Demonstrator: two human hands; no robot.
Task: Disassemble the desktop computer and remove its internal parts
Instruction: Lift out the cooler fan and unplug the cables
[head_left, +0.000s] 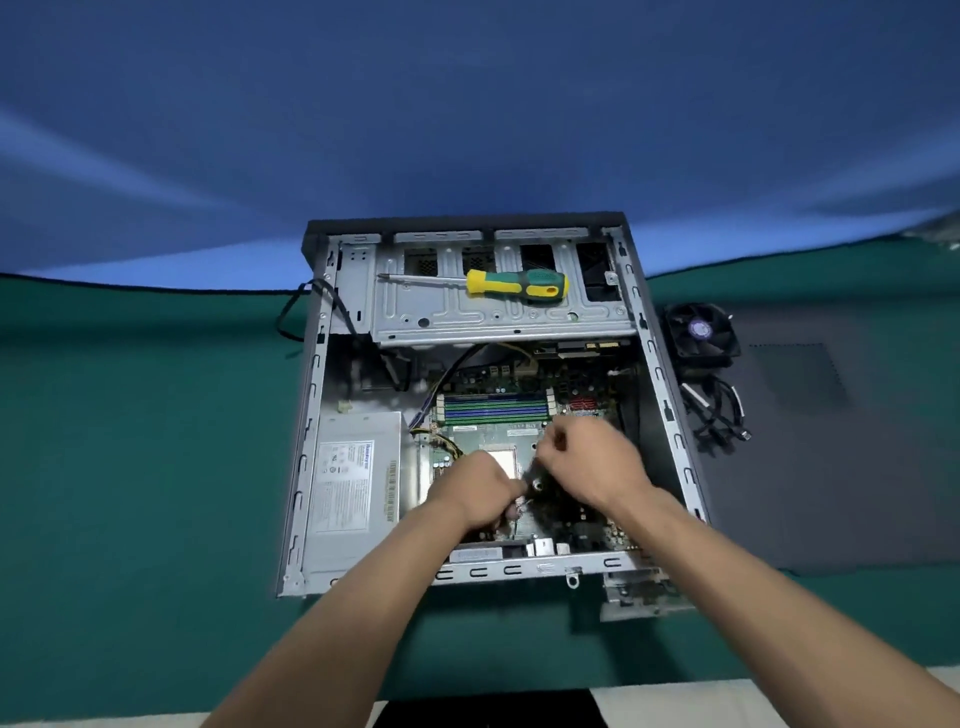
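Case lies open on green tabletop. My left hand and right hand pinch around CPU socket on motherboard; what they hold, cannot tell. Judge CPU removal step; next: lift straight, gently.

No text clear enough to read.

The white label on the power supply, in the case's left part toward the near edge of the surface, carries a blue brand mark, lines of small print and certification symbols, all too blurred to read. Small white stickers on the motherboard are equally illegible.
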